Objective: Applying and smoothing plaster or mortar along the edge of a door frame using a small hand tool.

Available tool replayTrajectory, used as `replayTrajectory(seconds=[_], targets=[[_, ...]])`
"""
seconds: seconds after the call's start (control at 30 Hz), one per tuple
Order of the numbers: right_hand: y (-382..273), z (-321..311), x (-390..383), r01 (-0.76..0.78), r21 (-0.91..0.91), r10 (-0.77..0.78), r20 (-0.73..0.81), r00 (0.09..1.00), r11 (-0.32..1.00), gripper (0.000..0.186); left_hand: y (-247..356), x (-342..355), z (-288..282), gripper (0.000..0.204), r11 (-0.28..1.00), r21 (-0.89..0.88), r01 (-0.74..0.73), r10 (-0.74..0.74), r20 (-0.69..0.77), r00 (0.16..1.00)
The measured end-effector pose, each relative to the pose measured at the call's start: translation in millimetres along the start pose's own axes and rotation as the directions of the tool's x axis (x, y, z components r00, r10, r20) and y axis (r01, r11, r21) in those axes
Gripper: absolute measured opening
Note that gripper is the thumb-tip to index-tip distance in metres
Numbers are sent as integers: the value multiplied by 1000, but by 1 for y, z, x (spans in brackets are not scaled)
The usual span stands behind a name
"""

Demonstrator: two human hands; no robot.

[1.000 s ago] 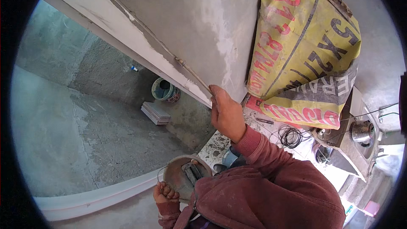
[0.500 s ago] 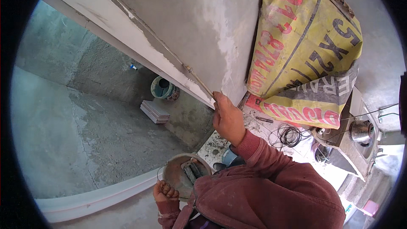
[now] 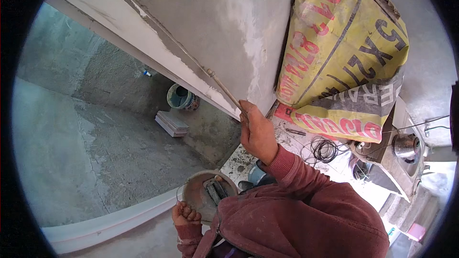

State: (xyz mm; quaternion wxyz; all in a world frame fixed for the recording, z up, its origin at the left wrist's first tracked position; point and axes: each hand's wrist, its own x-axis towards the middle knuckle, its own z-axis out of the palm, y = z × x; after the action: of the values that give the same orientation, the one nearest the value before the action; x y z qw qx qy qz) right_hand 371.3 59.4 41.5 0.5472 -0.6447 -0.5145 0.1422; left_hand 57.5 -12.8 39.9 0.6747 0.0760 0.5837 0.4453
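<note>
My right hand (image 3: 258, 136) is closed round the near end of a long thin pole (image 3: 222, 87) with a knobbly collar. The pole runs up and to the left along the edge of the grey wall; I cannot make out its far end. At the lower middle, my left hand (image 3: 186, 214) is closed at the rim of a round, dirty bucket (image 3: 197, 187), next to its thin wire handle. Inside the bucket lie a dark, block-like tool (image 3: 215, 192) and some greyish stuff. The bucket's right side is partly hidden by my sleeve.
Left, past a white frame strip (image 3: 122, 16), are a paint-smeared pail (image 3: 190, 102) and a stack of tiles (image 3: 171, 124). On the right a yellow printed sheet (image 3: 334, 57) leans against the wall, with coiled black cable (image 3: 323, 150) below. A blue container (image 3: 256, 175) stands beside my sleeve.
The view has shifted slightly, so the room's things sit a little further left. Both hands keep their grips, and the pole has barely moved.
</note>
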Motion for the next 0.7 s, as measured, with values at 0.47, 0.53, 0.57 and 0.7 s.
replayTrajectory(seconds=[0.47, 0.53, 0.57, 0.7], targets=[[12, 18, -5, -37, -118, 41, 34, 999, 992, 44, 3, 2, 4, 23, 1000, 2, 2, -2, -55, 998], [13, 19, -7, -40, -118, 44, 34, 998, 992, 45, 4, 3, 2, 22, 1000, -2, 3, -3, -35, 999], [13, 19, -8, -43, -117, 48, 35, 998, 992, 46, 4, 4, 1, 22, 1000, -4, 2, -2, -34, 999], [13, 18, -8, -50, -128, 54, 30, 998, 991, 46, 3, 7, 2, 27, 1000, -19, 4, -5, -89, 996]])
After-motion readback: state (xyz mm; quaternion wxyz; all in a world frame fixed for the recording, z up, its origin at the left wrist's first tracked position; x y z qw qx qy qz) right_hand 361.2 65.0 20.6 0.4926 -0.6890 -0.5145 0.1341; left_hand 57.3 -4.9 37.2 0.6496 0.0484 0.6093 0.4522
